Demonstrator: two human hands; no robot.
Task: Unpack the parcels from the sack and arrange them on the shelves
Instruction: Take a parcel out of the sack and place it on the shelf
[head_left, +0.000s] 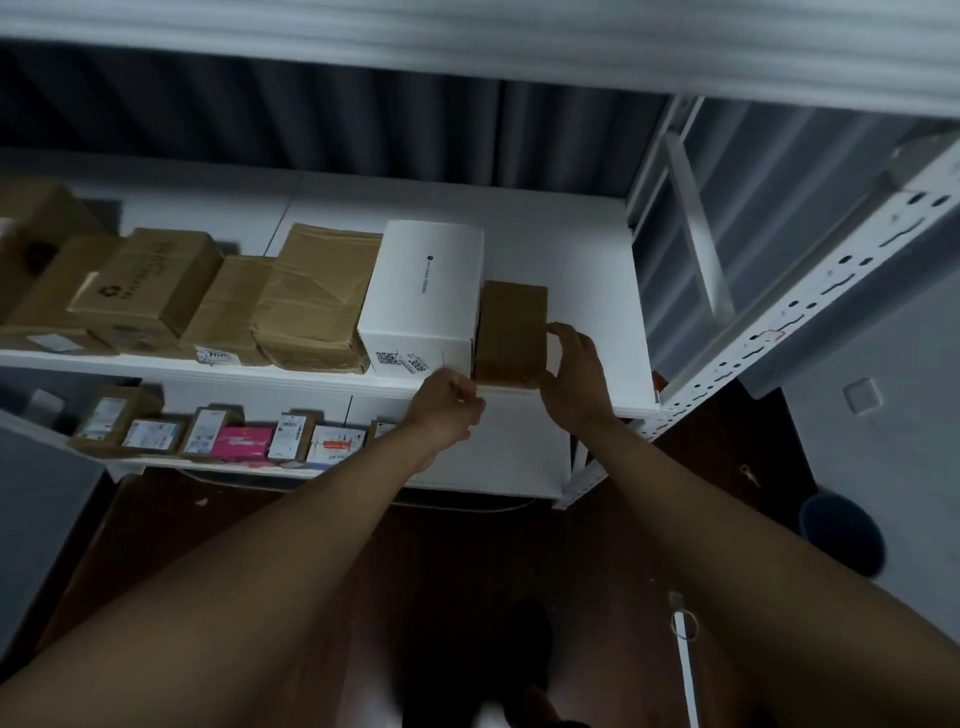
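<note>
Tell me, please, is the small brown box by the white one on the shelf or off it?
On it: the small brown box rests on the shelf, beside the white box.
</note>
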